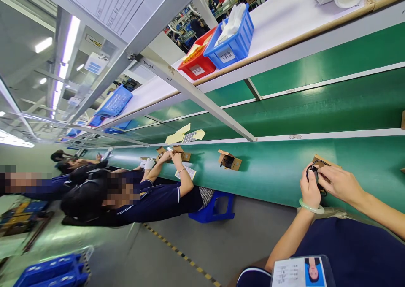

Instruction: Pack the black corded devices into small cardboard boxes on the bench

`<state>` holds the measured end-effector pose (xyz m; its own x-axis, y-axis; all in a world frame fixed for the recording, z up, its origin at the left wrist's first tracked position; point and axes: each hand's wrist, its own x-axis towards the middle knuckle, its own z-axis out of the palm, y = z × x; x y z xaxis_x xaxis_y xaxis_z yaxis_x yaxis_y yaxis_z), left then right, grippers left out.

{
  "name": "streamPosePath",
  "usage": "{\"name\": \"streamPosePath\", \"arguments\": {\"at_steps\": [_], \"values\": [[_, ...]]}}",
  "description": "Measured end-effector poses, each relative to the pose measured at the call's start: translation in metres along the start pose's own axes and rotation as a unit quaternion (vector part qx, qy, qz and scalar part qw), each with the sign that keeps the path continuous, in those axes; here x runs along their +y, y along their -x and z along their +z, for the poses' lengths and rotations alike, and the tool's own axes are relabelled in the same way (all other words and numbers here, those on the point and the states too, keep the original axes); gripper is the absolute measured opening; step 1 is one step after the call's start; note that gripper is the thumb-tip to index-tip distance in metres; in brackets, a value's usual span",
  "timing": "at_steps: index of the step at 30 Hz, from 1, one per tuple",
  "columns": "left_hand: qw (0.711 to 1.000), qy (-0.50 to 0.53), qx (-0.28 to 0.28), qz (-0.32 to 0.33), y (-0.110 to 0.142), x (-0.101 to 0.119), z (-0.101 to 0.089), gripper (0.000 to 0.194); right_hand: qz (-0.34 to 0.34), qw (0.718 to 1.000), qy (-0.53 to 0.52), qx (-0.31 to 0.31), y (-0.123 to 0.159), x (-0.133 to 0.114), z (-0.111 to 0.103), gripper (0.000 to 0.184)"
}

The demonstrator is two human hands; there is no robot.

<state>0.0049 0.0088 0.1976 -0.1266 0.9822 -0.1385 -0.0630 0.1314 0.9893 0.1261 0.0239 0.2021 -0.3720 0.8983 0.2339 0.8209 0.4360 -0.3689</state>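
Note:
My left hand, with a pale green bangle at its wrist, is closed around a coiled black cable. Close beside it, my right hand has its fingers bent onto the same cable. A dark piece shows between the hands, but its kind is hidden by my fingers. Just behind them on the green work surface sits a cardboard box, partly covered by my hands. Further left stands an open small cardboard box with black items inside.
On the shelf above are a blue bin with white contents and a red bin. A slanting metal post meets the bench edge. Co-workers sit along the left. A blue stool stands on the floor.

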Motion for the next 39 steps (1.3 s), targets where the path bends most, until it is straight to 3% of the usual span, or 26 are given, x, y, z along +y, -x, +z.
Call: {"name": "streamPosePath", "arguments": {"at_steps": [4,8,12,16,18,20,21,22,24,26,27,29,31,35,37,39], "values": [[0.999,-0.032,0.006,0.017,-0.005,0.001,-0.002,0.048,0.073,0.995,0.007,-0.065,0.000,-0.002,-0.005,0.021],[0.998,-0.059,-0.002,0.021,-0.004,0.002,-0.003,0.050,0.019,0.995,0.033,-0.096,-0.006,-0.002,-0.012,0.019],[0.998,-0.058,-0.004,0.014,-0.003,0.002,-0.001,0.052,-0.053,0.997,0.027,-0.058,-0.009,-0.001,-0.012,0.023],[0.998,0.033,0.036,-0.046,-0.008,-0.002,0.001,0.060,-0.092,0.996,-0.004,-0.006,-0.006,0.000,-0.007,0.028],[0.995,0.066,0.043,-0.068,-0.011,-0.004,0.000,0.062,-0.055,0.997,-0.059,-0.013,-0.003,-0.002,-0.006,0.029],[0.996,0.049,0.040,-0.058,-0.014,-0.003,-0.003,0.061,0.043,0.981,-0.178,-0.063,0.000,-0.006,-0.005,0.032],[0.998,0.029,0.035,-0.042,-0.014,-0.001,-0.005,0.060,0.112,0.952,-0.267,-0.099,0.002,-0.009,-0.005,0.036],[0.999,0.009,0.029,-0.021,-0.014,0.001,-0.007,0.059,0.185,0.901,-0.367,-0.137,0.002,-0.012,-0.005,0.040],[0.999,-0.023,0.006,0.025,-0.013,0.006,-0.009,0.057,0.302,0.750,-0.557,-0.189,0.002,-0.018,-0.006,0.047],[0.997,-0.034,-0.023,0.060,-0.012,0.011,-0.010,0.056,0.365,0.600,-0.685,-0.192,0.001,-0.023,-0.006,0.047],[0.996,-0.036,-0.033,0.068,-0.012,0.012,-0.010,0.055,0.379,0.544,-0.726,-0.184,0.001,-0.024,-0.005,0.045],[0.995,-0.037,-0.047,0.079,-0.011,0.013,-0.011,0.055,0.392,0.467,-0.775,-0.165,0.001,-0.024,-0.003,0.040],[0.995,-0.036,-0.051,0.083,-0.011,0.013,-0.012,0.057,0.400,0.431,-0.795,-0.151,0.002,-0.023,-0.001,0.035],[0.998,-0.021,-0.021,0.057,-0.013,0.011,-0.013,0.062,0.406,0.403,-0.811,-0.118,0.005,-0.026,0.004,0.029],[1.000,0.015,0.020,0.001,-0.014,0.011,-0.010,0.064,0.408,0.387,-0.821,-0.096,0.004,-0.033,0.008,0.031],[0.991,0.075,0.071,-0.087,-0.016,0.010,-0.005,0.066,0.404,0.392,-0.823,-0.080,0.003,-0.040,0.012,0.036]]}}
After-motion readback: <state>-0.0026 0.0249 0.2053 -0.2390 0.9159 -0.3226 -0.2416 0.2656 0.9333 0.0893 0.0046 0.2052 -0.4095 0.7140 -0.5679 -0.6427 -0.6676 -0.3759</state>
